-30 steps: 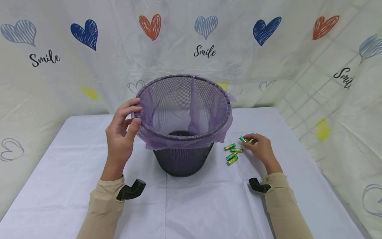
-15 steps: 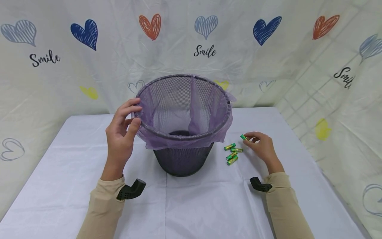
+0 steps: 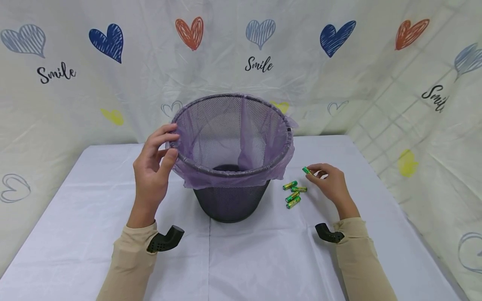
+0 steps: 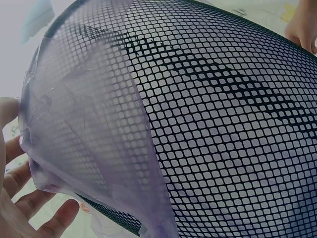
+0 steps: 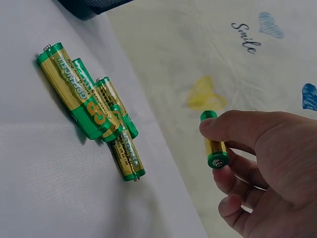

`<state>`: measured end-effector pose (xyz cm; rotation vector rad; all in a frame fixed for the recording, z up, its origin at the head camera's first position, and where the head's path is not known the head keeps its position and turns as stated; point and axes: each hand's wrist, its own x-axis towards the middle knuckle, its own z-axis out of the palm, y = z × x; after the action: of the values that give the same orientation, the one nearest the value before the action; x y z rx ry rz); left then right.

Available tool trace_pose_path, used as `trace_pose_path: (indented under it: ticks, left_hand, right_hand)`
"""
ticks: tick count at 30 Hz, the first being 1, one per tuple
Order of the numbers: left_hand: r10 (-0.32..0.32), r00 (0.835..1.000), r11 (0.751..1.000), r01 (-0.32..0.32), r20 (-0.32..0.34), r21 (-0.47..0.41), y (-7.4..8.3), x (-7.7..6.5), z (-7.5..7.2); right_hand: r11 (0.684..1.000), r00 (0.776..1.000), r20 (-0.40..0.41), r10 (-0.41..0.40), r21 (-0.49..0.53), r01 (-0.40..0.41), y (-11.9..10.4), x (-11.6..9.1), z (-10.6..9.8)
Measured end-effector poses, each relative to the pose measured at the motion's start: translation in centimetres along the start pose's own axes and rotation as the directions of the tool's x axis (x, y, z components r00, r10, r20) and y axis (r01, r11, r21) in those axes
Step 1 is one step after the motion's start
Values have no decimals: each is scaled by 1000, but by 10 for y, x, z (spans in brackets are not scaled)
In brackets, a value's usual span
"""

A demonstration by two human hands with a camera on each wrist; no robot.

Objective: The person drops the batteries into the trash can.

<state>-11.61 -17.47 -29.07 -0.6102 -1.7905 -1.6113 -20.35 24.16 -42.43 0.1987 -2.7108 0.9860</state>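
The person's left hand [image 3: 152, 167] is holding the left side of the rim of a round, black wire-mesh bin [image 3: 229, 205], its fingers bending against the edge and its thumb resting on the same edge, nearer the wearer. A thin, translucent purple plastic liner [image 3: 226, 180] is lining the bin, folding over the rim and hanging in loose creases outside. The bin is standing upright on a surface covered in white cloth [image 3: 241, 259].

To the right of the bin, the right hand [image 3: 329, 184] is pinching a small green-and-gold cylindrical battery [image 5: 216, 151] between thumb and fingers, the remaining fingers curling loosely below. That battery is tilting in the grip, apart from the bin and near four loose green-and-gold batteries [image 3: 292, 196]. These four are lying close together on the surface, between the bin and the right hand and a little nearer the wearer than the held one.

Beige sleeves [image 3: 129, 267] are covering both forearms, and a black angled device [image 3: 165, 240] is sitting at each wrist. Behind everything, a white backdrop [image 3: 222, 71] is showing blue, red and yellow hearts and the word "Smile".
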Motion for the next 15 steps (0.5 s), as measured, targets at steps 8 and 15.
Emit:
trace_pose_path:
  ticks: [8, 15]
  left_hand:
    - [1, 1000, 1000, -1, 0, -13, 0, 0, 0]
    - [2, 1000, 1000, -2, 2, -11, -1, 0, 0]
  right_hand:
    - [1000, 1000, -24, -11, 7, 12, -7, 0, -4]
    - [1000, 999, -30, -10, 15, 11, -12, 1, -7]
